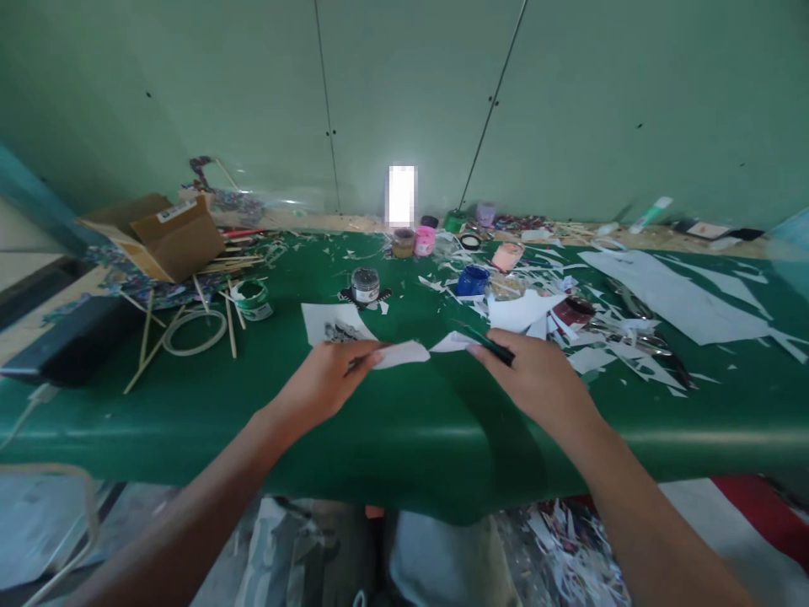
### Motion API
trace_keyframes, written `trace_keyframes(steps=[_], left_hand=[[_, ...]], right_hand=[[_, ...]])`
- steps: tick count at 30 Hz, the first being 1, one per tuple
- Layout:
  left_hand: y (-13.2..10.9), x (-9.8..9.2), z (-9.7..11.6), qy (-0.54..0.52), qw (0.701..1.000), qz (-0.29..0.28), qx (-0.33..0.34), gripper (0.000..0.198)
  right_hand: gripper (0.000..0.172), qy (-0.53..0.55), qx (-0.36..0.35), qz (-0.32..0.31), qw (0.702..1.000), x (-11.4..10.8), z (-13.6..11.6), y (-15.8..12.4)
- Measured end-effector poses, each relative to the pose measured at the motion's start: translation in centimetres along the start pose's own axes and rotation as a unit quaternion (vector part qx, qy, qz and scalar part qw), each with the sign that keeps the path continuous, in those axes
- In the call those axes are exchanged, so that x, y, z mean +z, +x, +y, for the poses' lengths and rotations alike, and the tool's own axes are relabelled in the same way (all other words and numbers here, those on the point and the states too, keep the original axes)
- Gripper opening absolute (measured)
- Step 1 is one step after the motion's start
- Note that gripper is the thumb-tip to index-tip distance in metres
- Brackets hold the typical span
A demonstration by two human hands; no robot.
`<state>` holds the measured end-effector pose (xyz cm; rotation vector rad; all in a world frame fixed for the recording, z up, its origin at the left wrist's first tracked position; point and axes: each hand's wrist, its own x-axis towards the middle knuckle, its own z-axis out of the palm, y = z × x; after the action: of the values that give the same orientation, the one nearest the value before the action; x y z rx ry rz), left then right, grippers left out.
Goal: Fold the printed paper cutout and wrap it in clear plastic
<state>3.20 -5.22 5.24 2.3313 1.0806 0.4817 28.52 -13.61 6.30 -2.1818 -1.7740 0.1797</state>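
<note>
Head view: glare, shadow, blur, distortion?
Head view: white rectangle blown out and pixelated, haloed against the wall; pale sheen along the green cover's front edge; dark shadow below the right hand; wall seams spread apart upward; markings on the printed paper too soft to read.

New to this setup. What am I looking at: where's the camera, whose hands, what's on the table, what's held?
No machine here: these are a person's two bare hands. The single picture comes from a camera worn on that person's head, looking forward and down.

The left hand pinches a curled white paper piece. The right hand holds a slim dark tool, its exact type unclear, with another bit of white paper at its fingertips.

On the green tabletop lie a printed sheet, a blue jar among others, a pale ring and thin sticks. White paper scraps litter the right side; a cardboard box stands at the left.
</note>
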Motion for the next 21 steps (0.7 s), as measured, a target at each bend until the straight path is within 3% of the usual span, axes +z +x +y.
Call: trace_keyframes(steps=[5, 7, 11, 15, 18, 21], left_hand=[[-2.7, 3.0, -0.9, 0.126, 0.980, 0.025, 0.152, 0.038], [-3.5, 3.8, -1.1, 0.186, 0.968, 0.031, 0.163, 0.035], [-5.1, 5.0, 0.1, 0.262, 0.957, 0.044, 0.115, 0.043], [-5.6, 6.0, 2.3, 0.288, 0.953, 0.067, 0.070, 0.039], [-5.1, 6.5, 3.4, 0.290, 0.952, 0.089, 0.044, 0.031], [-4.3, 7.1, 3.8, 0.271, 0.956, 0.105, 0.049, 0.026]], right_hand=[[0.043, 0.005, 0.018, 0.008, 1.000, 1.4, 3.0, -2.2], [0.045, -0.017, 0.036, 0.021, 0.999, 1.8, 4.5, -3.0], [0.048, -0.122, 0.102, 0.065, 0.985, 1.9, 5.6, -5.0], [0.047, -0.117, 0.104, 0.128, 0.979, 2.3, 2.4, -6.8], [0.039, -0.005, 0.039, 0.052, 0.998, 3.4, -1.2, -6.7], [0.029, -0.005, 0.006, -0.014, 1.000, 4.4, -4.0, -5.3]])
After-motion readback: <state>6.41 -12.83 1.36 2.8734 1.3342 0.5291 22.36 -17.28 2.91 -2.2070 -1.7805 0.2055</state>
